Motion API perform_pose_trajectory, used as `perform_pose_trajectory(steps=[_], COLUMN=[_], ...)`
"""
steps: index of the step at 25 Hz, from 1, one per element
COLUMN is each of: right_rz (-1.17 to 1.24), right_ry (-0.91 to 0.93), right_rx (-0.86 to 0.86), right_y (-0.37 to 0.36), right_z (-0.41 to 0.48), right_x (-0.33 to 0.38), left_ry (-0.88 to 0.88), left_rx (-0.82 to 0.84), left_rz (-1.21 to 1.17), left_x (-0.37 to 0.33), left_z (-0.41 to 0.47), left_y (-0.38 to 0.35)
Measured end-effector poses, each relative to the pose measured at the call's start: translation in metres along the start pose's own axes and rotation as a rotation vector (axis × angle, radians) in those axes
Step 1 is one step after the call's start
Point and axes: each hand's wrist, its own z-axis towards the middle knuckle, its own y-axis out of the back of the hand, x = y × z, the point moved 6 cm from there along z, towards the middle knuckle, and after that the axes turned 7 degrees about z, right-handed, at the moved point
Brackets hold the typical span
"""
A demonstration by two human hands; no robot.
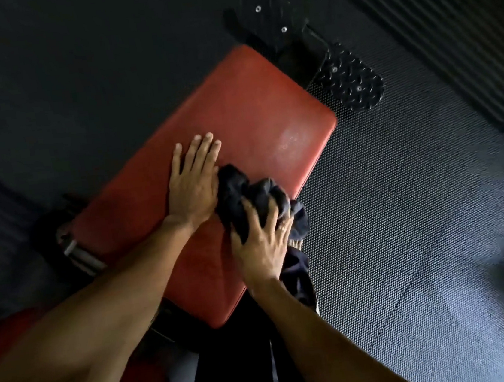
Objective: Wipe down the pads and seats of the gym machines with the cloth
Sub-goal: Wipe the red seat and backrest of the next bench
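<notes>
A red padded seat (244,103) of a gym machine fills the middle of the head view, tilted from lower left to upper right. My left hand (191,182) lies flat on the pad with straight fingers, pressing down. Right beside it, my right hand (264,239) grips a bunched dark cloth (240,185) against the pad near its right edge. Part of the cloth hangs over that edge below my right hand. A pale smudge shows on the pad near its far right corner.
Two black studded footplates (349,79) (261,4) sit beyond the pad's far end. A dark textured rubber floor (418,203) spreads to the right. A metal frame part (79,254) shows left of the pad, and another red pad (6,338) lies at lower left.
</notes>
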Motion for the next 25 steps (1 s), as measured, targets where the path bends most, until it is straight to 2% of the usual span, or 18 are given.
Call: perform_pose_trajectory(steps=[2,4,8,10,15,18,20,23,25], right_rz=[-0.036,-0.067,-0.059,-0.049,-0.126,-0.206,-0.156,-0.076,-0.053], right_ry=[0.129,0.214,0.015,-0.017,0.342,0.438,0.356,0.083,0.058], right_rx=[0.088,0.106,0.006,0.029,0.139,0.193,0.161,0.079,0.123], right_y=[-0.004,0.001,0.012,0.005,-0.016,-0.004,0.008,0.007,-0.01], right_z=[-0.019,0.001,0.101,0.119,0.024,-0.014,0.007,0.05,0.044], right_x=[0.001,0.001,0.032,0.055,0.052,0.02,0.009,0.029,0.051], left_ry=[0.015,0.053,0.161,0.206,0.284,0.24,0.208,0.187,0.213], left_rx=[0.019,0.007,-0.012,-0.044,0.012,0.054,0.046,0.03,0.04], left_rz=[0.012,0.02,0.03,0.027,0.045,0.046,0.031,0.02,0.018], left_x=[0.015,0.023,0.031,0.035,0.045,0.048,0.05,0.05,0.049], left_z=[-0.012,-0.02,-0.035,-0.042,-0.072,-0.094,-0.107,-0.124,-0.134], left_y=[0.004,0.007,0.005,0.008,0.01,0.01,0.011,0.012,0.011])
